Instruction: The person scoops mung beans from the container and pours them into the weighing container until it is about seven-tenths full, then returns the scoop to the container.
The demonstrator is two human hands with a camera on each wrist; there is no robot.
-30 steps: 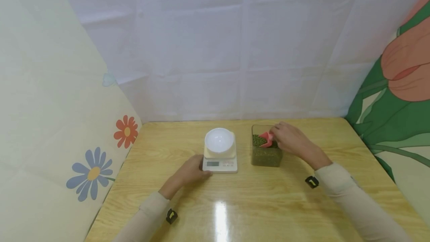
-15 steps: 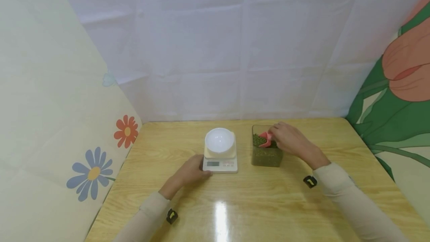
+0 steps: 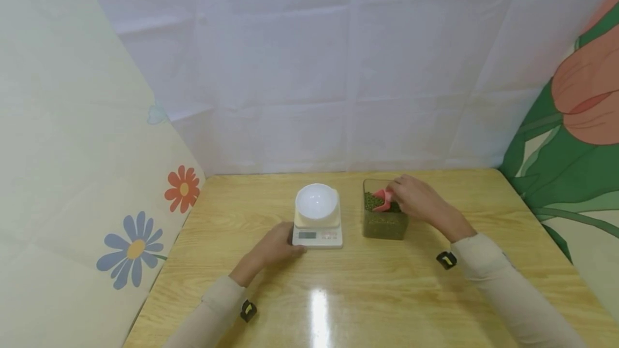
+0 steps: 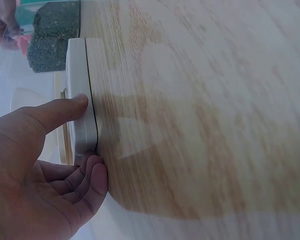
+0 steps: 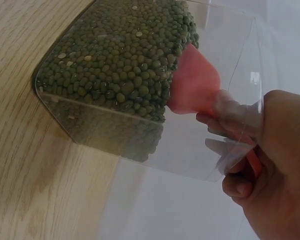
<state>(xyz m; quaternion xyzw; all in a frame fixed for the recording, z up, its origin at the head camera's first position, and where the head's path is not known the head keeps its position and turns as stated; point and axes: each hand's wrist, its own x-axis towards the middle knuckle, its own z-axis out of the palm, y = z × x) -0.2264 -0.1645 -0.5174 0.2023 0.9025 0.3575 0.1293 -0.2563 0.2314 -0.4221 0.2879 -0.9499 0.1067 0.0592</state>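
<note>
A white kitchen scale (image 3: 317, 237) stands on the table, carrying a white bowl (image 3: 316, 202) in which I see no beans. My left hand (image 3: 276, 245) holds the scale at its front left corner; the left wrist view shows the thumb (image 4: 65, 111) on its front edge and curled fingers at its side. To the right, a clear square container (image 3: 384, 225) is partly filled with green mung beans (image 5: 120, 65). My right hand (image 3: 418, 201) reaches over its rim and grips the handle of a pink scoop (image 5: 194, 82), whose mouth rests against the beans.
The wood-grain table (image 3: 377, 294) ends at a white cloth backdrop (image 3: 275, 69) behind the scale and container. Flower-printed panels (image 3: 140, 187) flank it on both sides. A gap of bare tabletop separates scale and container.
Both hands, the scale and the scoop stay almost in place. The right wrist has shifted very slightly to the left.
</note>
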